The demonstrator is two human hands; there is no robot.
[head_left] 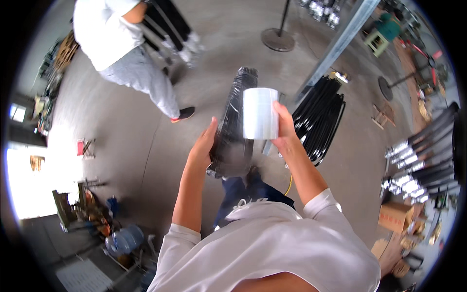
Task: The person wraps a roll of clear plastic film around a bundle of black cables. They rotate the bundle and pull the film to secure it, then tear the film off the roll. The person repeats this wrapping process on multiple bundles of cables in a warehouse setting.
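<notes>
A long black bundle [232, 148] wrapped in clear film stands in front of my body, its far end tilted away from me. My left hand [203, 145] grips its left side near the close end, thumb up along the edge, the other fingers mostly hidden. A wide roll of clear stretch film [260, 117] is in my right hand [285, 127], whose thumb and fingers clasp its right side. The roll is held upright in front of the bundle's right side and covers part of it.
Black tubular frames [318, 117] lie on the floor to the right, beside a slanting metal post [335, 48]. A person in a white shirt [109, 36] stands far left, near more black tubes [168, 24]. A cardboard box [395, 216] sits at right, a water bottle [125, 240] at lower left.
</notes>
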